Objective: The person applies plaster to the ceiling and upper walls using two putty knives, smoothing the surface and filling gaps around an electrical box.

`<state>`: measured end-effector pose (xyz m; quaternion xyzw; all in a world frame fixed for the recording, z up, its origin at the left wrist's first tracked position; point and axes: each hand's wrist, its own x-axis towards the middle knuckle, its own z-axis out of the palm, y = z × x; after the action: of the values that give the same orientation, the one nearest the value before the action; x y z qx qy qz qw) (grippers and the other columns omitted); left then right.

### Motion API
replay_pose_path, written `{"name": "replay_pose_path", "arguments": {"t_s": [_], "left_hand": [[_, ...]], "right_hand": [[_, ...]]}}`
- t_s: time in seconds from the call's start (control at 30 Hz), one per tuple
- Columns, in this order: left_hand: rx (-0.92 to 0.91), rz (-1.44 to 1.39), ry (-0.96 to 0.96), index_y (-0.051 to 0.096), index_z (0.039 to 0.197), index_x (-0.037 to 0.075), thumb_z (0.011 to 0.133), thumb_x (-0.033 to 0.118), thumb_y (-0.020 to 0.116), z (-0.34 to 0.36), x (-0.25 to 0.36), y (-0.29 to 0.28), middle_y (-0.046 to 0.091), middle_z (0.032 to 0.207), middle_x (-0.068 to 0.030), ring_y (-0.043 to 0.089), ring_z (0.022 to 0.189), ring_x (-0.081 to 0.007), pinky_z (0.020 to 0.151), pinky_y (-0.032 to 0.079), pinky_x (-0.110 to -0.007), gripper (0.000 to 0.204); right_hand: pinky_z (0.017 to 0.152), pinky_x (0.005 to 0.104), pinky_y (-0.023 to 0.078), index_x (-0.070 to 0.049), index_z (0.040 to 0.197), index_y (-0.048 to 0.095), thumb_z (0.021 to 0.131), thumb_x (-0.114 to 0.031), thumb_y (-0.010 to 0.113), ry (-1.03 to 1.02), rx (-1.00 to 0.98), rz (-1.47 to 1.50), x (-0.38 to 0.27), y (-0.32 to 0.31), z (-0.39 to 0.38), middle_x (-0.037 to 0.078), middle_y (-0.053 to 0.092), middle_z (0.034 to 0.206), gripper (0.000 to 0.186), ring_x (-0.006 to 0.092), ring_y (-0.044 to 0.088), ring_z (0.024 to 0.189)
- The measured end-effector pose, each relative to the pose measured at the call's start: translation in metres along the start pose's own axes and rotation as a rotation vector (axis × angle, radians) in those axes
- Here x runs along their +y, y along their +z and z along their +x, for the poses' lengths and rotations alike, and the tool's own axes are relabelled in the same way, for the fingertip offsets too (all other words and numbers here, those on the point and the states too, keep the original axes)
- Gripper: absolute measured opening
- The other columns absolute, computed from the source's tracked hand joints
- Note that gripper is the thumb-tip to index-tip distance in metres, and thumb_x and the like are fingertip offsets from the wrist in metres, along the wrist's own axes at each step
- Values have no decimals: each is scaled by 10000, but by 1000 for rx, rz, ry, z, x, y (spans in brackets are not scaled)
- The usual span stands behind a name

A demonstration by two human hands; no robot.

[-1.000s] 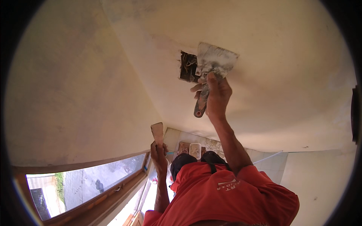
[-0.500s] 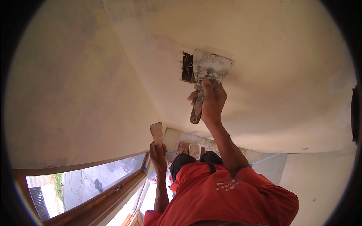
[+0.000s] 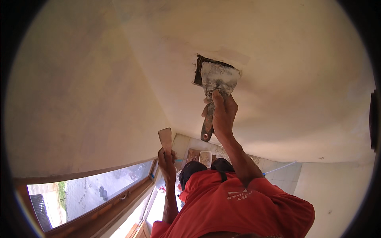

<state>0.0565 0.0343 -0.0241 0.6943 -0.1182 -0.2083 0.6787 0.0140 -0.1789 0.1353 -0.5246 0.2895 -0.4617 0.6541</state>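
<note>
My right hand (image 3: 223, 115) is closed around the dark handle of a wide putty knife (image 3: 219, 77), thumb laid along the base of the blade. White and grey filler smears the blade, which covers much of a rectangular hole (image 3: 199, 71) in the wall (image 3: 285, 91). The hole's dark left side and top edge show past the blade. Lower on the left, my left hand (image 3: 167, 162) grips a narrower putty knife (image 3: 165, 137), its pale blade pointing up. Most of that knife's handle is hidden by the fingers.
A wood-framed window (image 3: 115, 194) runs along the lower left, beside the adjoining wall (image 3: 79, 91). On the tiled floor below stands a white tub (image 3: 205, 158) with pale material in it, next to a brown board (image 3: 193, 155). A blue stick (image 3: 279, 167) lies to the right.
My right hand has drawn the wide putty knife slightly down and left, uncovering the top of the hole. My left hand has barely moved.
</note>
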Motion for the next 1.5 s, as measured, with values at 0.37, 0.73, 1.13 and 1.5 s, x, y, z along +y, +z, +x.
{"name": "replay_pose_path", "arguments": {"t_s": [0.37, 0.73, 1.13, 1.5], "left_hand": [[-144, -23, -33, 597, 1001, -3, 1031, 257, 443, 7, 36, -6, 605, 747, -47, 505, 616, -92, 555, 401, -259, 304], [-527, 118, 77, 601, 1072, -39, 1006, 124, 445, 23, 112, 26, 585, 704, -50, 515, 605, -99, 571, 432, -274, 235], [-558, 199, 205, 590, 1121, -28, 974, 84, 446, 21, 97, 0, 611, 740, -73, 563, 657, -141, 632, 478, -299, 235], [-320, 78, 257, 574, 1203, -33, 1032, 88, 436, 31, 88, 35, 608, 866, -63, 548, 755, -125, 685, 466, -283, 251]], "right_hand": [[474, 246, 448, -37, 1080, 593, 1002, -257, 574, 616, -632, -311, 11, -97, -53, 55, 636, 844, 234, 94, 557, 546], [447, 244, 417, -5, 901, 617, 1003, -233, 550, 319, -907, -668, -37, -97, 12, 2, 521, 562, 259, 64, 498, 454], [433, 252, 411, -30, 868, 563, 1013, -247, 530, 334, -447, -668, -1, -108, 6, 23, 528, 626, 264, 85, 494, 467], [507, 273, 495, 23, 1129, 549, 1008, -186, 543, 612, -444, 65, -25, -79, -69, 79, 595, 744, 241, 126, 580, 569]]}}
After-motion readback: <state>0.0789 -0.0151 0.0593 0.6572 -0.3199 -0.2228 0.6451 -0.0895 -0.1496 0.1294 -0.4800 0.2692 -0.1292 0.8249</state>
